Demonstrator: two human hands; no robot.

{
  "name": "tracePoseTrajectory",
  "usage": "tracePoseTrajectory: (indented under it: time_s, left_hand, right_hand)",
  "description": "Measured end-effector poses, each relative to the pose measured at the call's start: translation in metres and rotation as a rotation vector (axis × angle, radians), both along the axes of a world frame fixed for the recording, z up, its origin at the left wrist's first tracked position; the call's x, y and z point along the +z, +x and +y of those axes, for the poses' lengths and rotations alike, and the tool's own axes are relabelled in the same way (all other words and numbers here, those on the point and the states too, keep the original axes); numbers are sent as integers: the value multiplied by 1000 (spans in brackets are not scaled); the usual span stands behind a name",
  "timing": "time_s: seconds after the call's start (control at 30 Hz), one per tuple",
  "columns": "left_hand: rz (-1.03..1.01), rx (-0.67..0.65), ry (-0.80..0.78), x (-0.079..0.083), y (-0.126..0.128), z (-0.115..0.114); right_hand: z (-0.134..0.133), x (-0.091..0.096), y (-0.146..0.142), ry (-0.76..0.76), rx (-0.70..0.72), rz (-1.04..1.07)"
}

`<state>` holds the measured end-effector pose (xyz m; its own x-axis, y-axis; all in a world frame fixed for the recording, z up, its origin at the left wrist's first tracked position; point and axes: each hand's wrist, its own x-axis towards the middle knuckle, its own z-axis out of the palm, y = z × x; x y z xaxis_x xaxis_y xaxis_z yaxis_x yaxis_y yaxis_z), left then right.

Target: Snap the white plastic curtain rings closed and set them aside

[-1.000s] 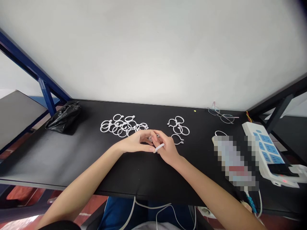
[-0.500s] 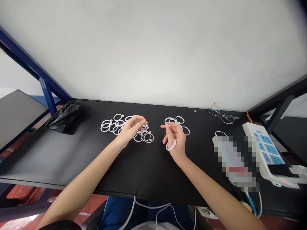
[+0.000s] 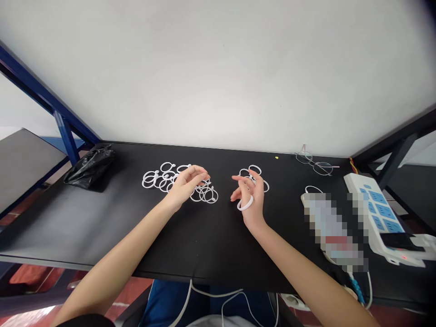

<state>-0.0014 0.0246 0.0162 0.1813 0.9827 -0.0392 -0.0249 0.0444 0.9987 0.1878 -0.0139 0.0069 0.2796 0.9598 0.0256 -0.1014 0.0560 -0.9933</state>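
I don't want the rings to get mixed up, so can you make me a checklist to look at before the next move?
1. Hands apart: ok. The left hand and right hand have a gap between them.
2. White ring at the right hand: ok, it sits near the base of the thumb.
3. Left hand free of rings: cannot tell, its fingers are curled over the left pile.
4. Piles apart: ok, the right pile lies separate, partly behind the right hand.
5. Glasses away from both hands: ok, they are near the wall.
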Motion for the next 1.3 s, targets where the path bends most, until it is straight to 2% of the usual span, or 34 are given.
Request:
tracePoseTrajectory:
  time_s: [0.13,0.33,0.43,0.53,0.67,0.83,0.97,1.03,1.2,1.3]
  left_hand:
    - [-14,-98,80,3,0,-3]
    - [-5,-529,102,9,4,-16]
    - [107,-593,96,6,9,-22]
    - [203,-584,110,2,14,-28]
    - [184,-529,152,2,16,-30]
    - [95,-278,100,3,13,-20]
    - [46,-112,33,3,11,-13]
    - [26,-87,1,3,11,-12]
    - [-53,-47,-96,5,11,-11]
    - [-91,-74,-130,5,10,-10]
  right_hand:
    - [-2,1,-2,5,64,-51]
    - [-10,-5,-8,163,195,-402]
    - [-11,-8,-9,186,192,-485]
    - [-10,-9,-8,204,190,-504]
    - [-10,-8,-7,231,202,-494]
    - [-12,-7,-9,230,175,-355]
    - [-13,-8,-11,255,310,-318]
    - [-13,-9,-10,293,356,-319]
    - [-12,-12,-7,394,359,-343]
    - [-12,-13,-6,413,352,-365]
